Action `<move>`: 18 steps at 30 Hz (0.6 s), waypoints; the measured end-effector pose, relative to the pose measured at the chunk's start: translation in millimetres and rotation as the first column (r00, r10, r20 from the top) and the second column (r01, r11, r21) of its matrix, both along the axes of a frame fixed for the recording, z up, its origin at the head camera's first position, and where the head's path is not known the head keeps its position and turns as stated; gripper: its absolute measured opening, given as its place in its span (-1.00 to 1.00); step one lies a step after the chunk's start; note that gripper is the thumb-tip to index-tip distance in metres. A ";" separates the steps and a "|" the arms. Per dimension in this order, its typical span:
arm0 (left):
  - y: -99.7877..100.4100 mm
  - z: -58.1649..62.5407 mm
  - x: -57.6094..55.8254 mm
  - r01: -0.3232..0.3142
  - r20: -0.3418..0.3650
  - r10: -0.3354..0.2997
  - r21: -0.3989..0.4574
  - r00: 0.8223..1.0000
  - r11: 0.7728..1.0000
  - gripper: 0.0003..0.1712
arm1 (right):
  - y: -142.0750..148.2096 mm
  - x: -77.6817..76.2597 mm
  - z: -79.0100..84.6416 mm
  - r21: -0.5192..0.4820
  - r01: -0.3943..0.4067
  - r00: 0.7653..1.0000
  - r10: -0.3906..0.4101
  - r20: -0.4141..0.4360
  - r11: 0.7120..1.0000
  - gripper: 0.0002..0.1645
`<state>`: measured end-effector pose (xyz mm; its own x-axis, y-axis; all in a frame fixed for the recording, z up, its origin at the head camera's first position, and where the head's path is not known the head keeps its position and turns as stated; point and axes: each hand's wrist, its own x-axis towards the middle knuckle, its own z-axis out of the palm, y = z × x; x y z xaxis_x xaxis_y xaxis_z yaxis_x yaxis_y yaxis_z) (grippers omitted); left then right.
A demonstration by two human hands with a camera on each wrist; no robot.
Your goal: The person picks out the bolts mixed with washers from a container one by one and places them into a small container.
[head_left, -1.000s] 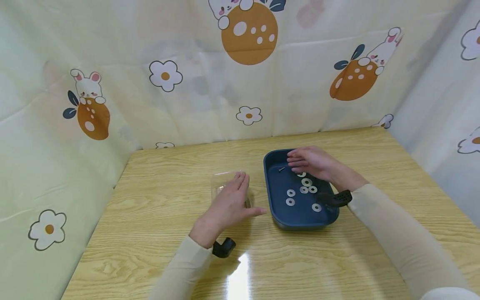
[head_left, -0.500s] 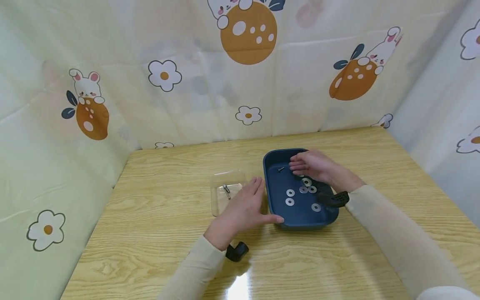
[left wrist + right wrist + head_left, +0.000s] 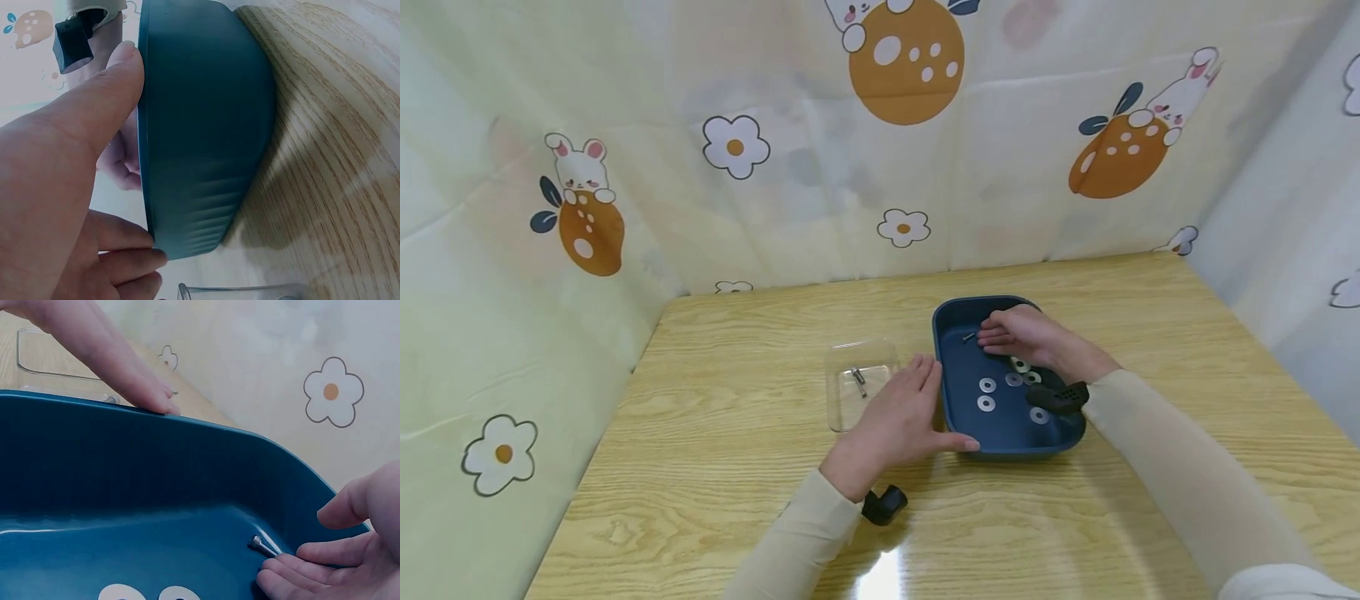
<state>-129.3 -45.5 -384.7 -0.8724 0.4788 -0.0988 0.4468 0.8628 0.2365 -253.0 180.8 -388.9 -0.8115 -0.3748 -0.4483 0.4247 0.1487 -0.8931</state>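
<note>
A dark blue plastic tray (image 3: 958, 421) holds several flat metal washers (image 3: 987, 385) and a small screw (image 3: 968, 337). My left hand (image 3: 898, 421) touches the tray's left side with straight fingertips; its thumb lies on the near rim. In the left wrist view, the tray's outer wall (image 3: 200, 125) stands beside that thumb and fingers. My right hand (image 3: 1026, 337) reaches into the far part of the tray, palm turned inward. From the right wrist, the screw (image 3: 264, 545) shows at its fingertips, the thumb held apart; the screw's tail end is hidden by the fingers.
Left of the tray sits a clear plastic container (image 3: 838, 417) with a few screws (image 3: 858, 381) inside. Both stand on a wood-grain table (image 3: 700, 433). A patterned curtain (image 3: 805, 225) hangs behind the table and along its sides.
My left hand has moved right, from over the clear container to the tray's side and rim. My right hand has shifted slightly down within the tray. The head view has turned a little.
</note>
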 end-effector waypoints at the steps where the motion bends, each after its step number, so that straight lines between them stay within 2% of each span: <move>1: 0.3 0.3 -0.1 0.003 -0.001 -0.003 -0.002 1.000 1.000 0.35 | -1.0 -0.4 -0.4 -0.004 -0.002 1.000 0.002 0.001 1.000 -0.34; 8: 0.9 1.9 0.2 0.014 -0.005 -0.014 -0.012 1.000 1.000 0.35 | -7.9 -2.6 -2.8 -0.006 -0.003 1.000 0.003 -0.017 1.000 -0.35; 18: -0.7 -0.7 -0.3 0.024 -0.023 -0.025 -0.035 0.999 0.999 0.34 | -25.3 -6.3 -12.1 -0.060 0.006 1.000 -0.006 0.006 0.998 -0.37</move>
<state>-129.5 -46.2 -385.4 -0.8627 0.4967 -0.0953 0.4730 0.8591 0.1957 -259.3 155.5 -401.0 -0.8113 -0.3962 -0.4298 0.4307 0.0918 -0.8978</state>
